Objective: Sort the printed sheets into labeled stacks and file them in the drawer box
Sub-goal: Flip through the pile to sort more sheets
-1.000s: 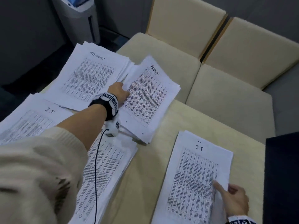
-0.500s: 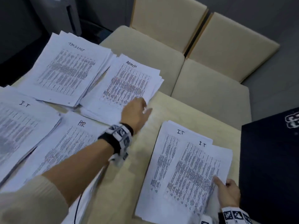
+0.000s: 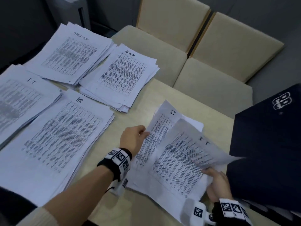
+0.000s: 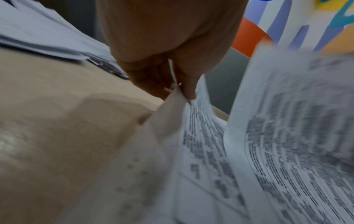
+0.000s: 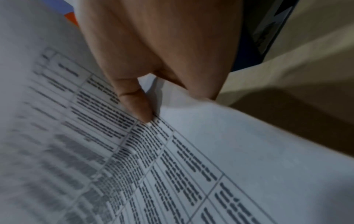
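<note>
The unsorted pile of printed sheets lies on the near right part of the pale wooden table, its uppermost flat sheet marked "I.T" at the far end. The left hand pinches the left edge of that sheet between thumb and fingers; the left wrist view shows the paper edge caught at the fingertips. The right hand grips the near right edge of another sheet, also marked "I.T", which is raised off the pile and blurred; in the right wrist view the thumb presses on its printed face. Just right of the pile stands the dark drawer box with a white emblem on top. To the left lie 4 labeled stacks: "HR" nearest the left forearm, "I.T" at the left edge, "ADMIN" beyond the HR stack, and a stack at the far left whose handwritten label is not clearly readable; its edge overlaps the ADMIN stack's far left corner. Both wrists wear black bands with square black-and-white markers. Beyond the table are 2 beige cushioned chairs side by side.
</note>
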A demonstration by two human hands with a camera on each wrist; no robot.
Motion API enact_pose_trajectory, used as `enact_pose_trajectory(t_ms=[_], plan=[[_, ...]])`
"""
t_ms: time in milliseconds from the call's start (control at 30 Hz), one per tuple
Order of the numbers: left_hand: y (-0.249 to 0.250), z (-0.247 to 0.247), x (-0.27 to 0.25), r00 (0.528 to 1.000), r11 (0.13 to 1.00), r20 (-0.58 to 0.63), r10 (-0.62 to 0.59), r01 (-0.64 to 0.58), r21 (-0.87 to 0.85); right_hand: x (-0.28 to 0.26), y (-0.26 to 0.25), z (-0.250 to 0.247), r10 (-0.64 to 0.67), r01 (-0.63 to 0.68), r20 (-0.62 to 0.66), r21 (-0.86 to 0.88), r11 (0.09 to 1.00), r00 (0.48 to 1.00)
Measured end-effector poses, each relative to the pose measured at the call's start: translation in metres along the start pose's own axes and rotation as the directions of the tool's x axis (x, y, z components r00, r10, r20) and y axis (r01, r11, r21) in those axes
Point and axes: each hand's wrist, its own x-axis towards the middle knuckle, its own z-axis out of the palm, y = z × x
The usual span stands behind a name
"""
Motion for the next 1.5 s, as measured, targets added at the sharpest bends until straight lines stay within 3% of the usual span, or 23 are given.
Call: enact_pose_trajectory(t_ms=[100, 200, 300, 467, 567, 700, 833, 900, 1000, 1100, 1167, 1333, 1433, 1500], plan=[[0.006, 0.000, -0.009, 0.999, 0.971, 0.010, -0.030, 0.032, -0.238, 0.000, 0.001, 0.000, -0.004, 0.001, 0.044, 0.078, 0.997, 0.999], [0.013, -0.001, -0.017, 0.986, 0.760, 0.113, -0.121, 0.165, -0.628, -0.001, -0.001, 0.002, -0.008, -0.003, 0.121, 0.085, 0.996, 0.993], [0.025, -0.008, -0.021, 0.971, 0.625, 0.192, -0.141, 0.237, -0.744, -0.005, -0.007, 0.007, -0.056, 0.038, 0.240, 0.078, 0.996, 0.969], [0.043, -0.017, -0.024, 0.968, 0.668, 0.237, -0.084, 0.231, -0.707, -0.015, -0.014, 0.009, -0.157, 0.126, 0.274, 0.126, 0.984, 0.949], [0.043, -0.017, -0.023, 0.974, 0.737, 0.186, -0.131, 0.221, -0.638, -0.006, -0.008, 0.000, -0.138, 0.125, 0.154, 0.091, 0.988, 0.978], [0.034, -0.011, -0.019, 0.961, 0.703, 0.197, -0.192, 0.275, -0.656, 0.001, -0.001, -0.015, -0.165, 0.159, 0.038, 0.119, 0.980, 0.986], [0.033, -0.008, -0.020, 0.961, 0.702, 0.202, -0.186, 0.274, -0.657, 0.000, 0.002, -0.020, -0.088, 0.088, -0.011, 0.135, 0.987, 0.996], [0.035, -0.007, -0.020, 0.961, 0.710, 0.226, -0.159, 0.271, -0.650, -0.002, -0.003, -0.019, -0.068, 0.064, 0.021, 0.161, 0.985, 0.997], [0.040, -0.008, -0.021, 0.943, 0.683, 0.325, -0.071, 0.284, -0.673, -0.017, -0.015, -0.012, -0.060, 0.058, 0.086, 0.030, 0.998, 0.994], [0.045, -0.009, -0.023, 0.930, 0.674, 0.368, -0.023, 0.286, -0.681, -0.007, -0.017, -0.009, -0.082, 0.082, 0.096, 0.004, 0.997, 0.992], [0.044, -0.009, -0.021, 0.935, 0.685, 0.352, -0.050, 0.288, -0.669, 0.001, -0.014, -0.007, -0.037, 0.038, 0.217, 0.000, 0.999, 0.975], [0.030, -0.011, -0.014, 0.961, 0.734, 0.236, -0.146, 0.265, -0.625, -0.004, 0.001, -0.001, -0.261, 0.240, 0.079, 0.208, 0.948, 0.962], [0.031, -0.013, -0.014, 0.972, 0.748, 0.206, -0.116, 0.222, -0.626, 0.003, -0.001, 0.000, -0.108, 0.108, -0.044, -0.002, 0.994, 0.993], [0.031, -0.010, -0.015, 0.973, 0.756, 0.207, -0.097, 0.208, -0.621, 0.007, -0.002, -0.001, -0.074, 0.074, -0.062, -0.010, 0.997, 0.995]])
